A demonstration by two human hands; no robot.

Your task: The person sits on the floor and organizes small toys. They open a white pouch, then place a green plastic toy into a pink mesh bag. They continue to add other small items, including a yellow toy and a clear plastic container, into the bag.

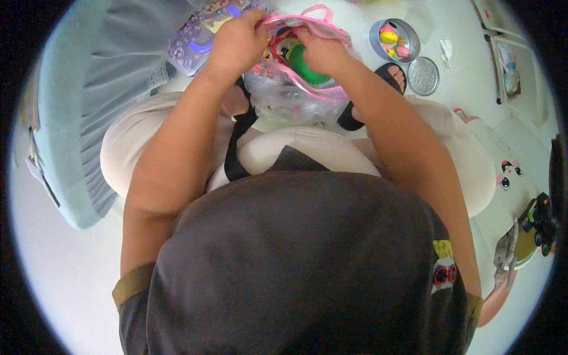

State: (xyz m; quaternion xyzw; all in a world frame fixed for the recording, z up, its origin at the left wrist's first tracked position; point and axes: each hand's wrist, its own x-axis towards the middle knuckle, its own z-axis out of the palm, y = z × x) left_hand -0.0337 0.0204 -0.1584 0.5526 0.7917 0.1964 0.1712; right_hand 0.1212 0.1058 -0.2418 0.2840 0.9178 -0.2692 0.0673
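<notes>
A clear plastic bag (278, 103) with pink trim and a pink handle stands on the floor between my feet, its top open. My left hand (239, 46) is closed on the bag's pink rim at the left side. My right hand (324, 54) reaches over the right rim into the opening, and its fingertips are partly hidden among the contents. Just below them lies a round green thing (306, 64), perhaps a ball. Something red (277, 41) and other small coloured items sit beside it, too jumbled to name.
A patterned case (188, 44) with purple latches lies left of the bag. At right stands a round tin (378, 44) holding small colourful toys, with its lid (424, 76) nearby. A blue-covered bed or seat (65, 136) edges the left. A white drawer unit (512, 71) stands far right.
</notes>
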